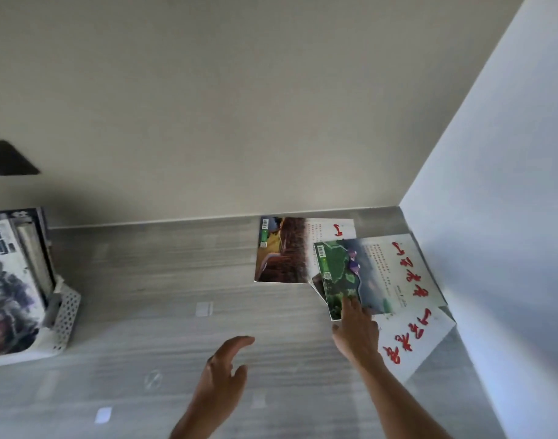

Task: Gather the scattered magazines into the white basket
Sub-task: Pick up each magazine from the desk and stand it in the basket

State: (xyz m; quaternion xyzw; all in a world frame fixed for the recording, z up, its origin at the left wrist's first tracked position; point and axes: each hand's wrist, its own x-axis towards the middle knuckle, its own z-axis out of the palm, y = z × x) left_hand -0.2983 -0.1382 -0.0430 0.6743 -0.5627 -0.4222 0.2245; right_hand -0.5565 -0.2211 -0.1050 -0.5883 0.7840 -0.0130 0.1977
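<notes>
Three magazines lie overlapped in the far right corner of the grey floor. A brown-covered one [284, 251] is furthest back. A green-covered magazine [375, 274] with red script rests on top, and a white one [410, 340] with red script pokes out beneath it. My right hand [356, 334] lies on the near edge of the green magazine, fingers spread on its cover. My left hand [223, 372] hovers open above the floor, left of the pile, holding nothing. The white perforated basket [67, 315] stands at the far left with several magazines [8, 289] upright in it.
A beige wall [239, 106] runs along the back and a white wall [499, 217] closes the right side, hemming in the pile. A dark rectangular patch [10, 158] sits on the back wall at left. Grey floor [163, 280] stretches between basket and pile.
</notes>
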